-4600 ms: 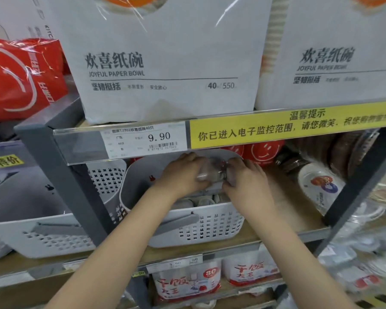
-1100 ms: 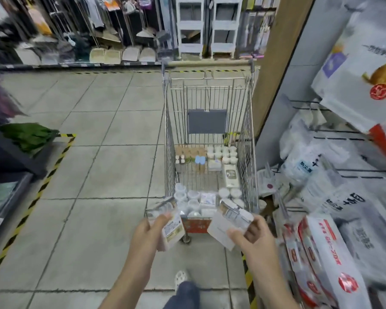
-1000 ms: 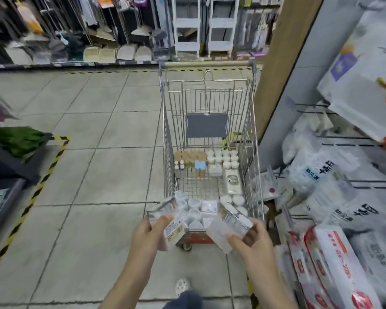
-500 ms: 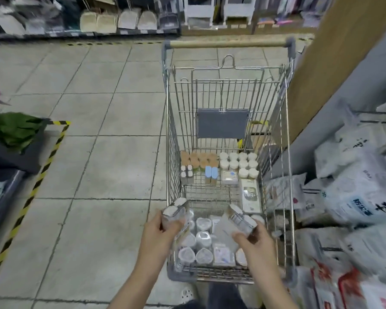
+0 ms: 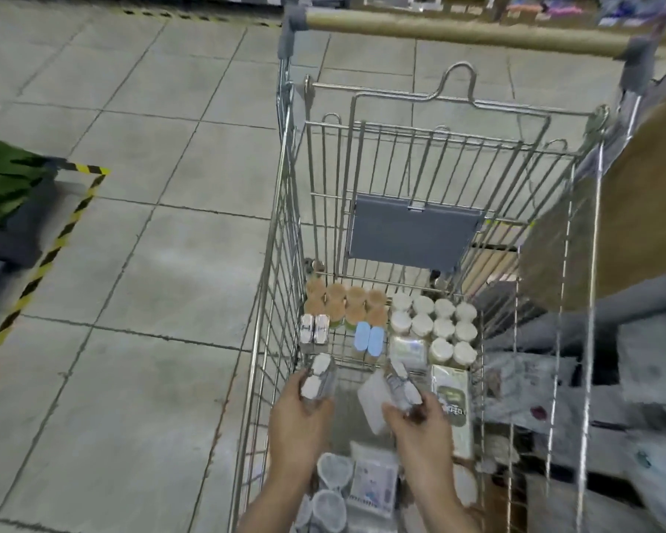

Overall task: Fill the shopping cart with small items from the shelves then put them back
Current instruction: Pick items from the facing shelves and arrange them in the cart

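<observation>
Head view: both hands are down inside the silver wire shopping cart (image 5: 285, 240). The left hand (image 5: 298, 417) has its fingers curled round a small clear pack with white ends (image 5: 318, 378); the right hand (image 5: 420, 421) pinches a second clear pack (image 5: 400, 384), with a pale flat sachet (image 5: 373, 403) just beside it. Both hover over the bare patch of cart floor between the near items and the far rows of tan-capped jars (image 5: 345, 302) and white-capped jars (image 5: 433, 321).

The risk, as I judge it: a loose drop could topple those upright jars, or a slim pack could slip through the wire gaps.

Hard to read: motion blur smears every label, the wrists cover the near tubs, and I can't tell whether the sachet is held or lying loose.
</observation>
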`<state>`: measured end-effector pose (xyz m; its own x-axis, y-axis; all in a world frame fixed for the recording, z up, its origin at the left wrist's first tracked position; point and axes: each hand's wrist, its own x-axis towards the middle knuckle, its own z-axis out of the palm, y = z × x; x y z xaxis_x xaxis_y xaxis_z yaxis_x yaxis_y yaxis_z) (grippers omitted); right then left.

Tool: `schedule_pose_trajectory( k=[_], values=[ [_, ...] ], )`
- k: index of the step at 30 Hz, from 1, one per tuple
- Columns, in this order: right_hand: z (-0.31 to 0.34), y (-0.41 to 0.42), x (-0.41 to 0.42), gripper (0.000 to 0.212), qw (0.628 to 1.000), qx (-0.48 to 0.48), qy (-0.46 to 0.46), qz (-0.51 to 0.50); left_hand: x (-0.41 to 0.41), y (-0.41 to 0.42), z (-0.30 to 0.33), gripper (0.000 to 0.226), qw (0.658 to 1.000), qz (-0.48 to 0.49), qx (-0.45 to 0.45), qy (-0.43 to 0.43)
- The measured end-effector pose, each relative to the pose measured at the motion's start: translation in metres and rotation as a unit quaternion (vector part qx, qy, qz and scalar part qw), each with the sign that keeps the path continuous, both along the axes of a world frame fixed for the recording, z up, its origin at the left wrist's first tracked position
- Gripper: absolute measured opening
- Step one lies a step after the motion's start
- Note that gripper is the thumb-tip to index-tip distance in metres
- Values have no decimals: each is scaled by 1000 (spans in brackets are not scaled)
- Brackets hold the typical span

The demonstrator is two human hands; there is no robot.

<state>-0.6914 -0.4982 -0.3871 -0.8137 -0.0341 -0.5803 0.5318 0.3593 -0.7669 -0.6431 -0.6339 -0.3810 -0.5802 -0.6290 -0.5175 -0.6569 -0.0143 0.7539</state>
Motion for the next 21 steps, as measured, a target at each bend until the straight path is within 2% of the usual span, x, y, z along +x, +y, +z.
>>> schedule_pose_trajectory(
  k=[4, 10, 16, 21],
  values=[
    [-36, -21, -30, 29, 1000, 18, 5, 3, -34, -9, -34, 39, 1000, 15, 1, 5],
    [-66, -43, -67, 55, 999, 37, 39, 0, -73, -18, -85, 53, 999, 30, 12, 11],
    [-94, -61, -87, 58, 997, 42, 48, 41, -98, -24, -113, 53, 1000, 1, 1, 20],
    [-122, -72, -92, 59, 998, 38, 48, 26, -103, -27, -131, 50, 1000, 18, 5, 24]
  ],
)
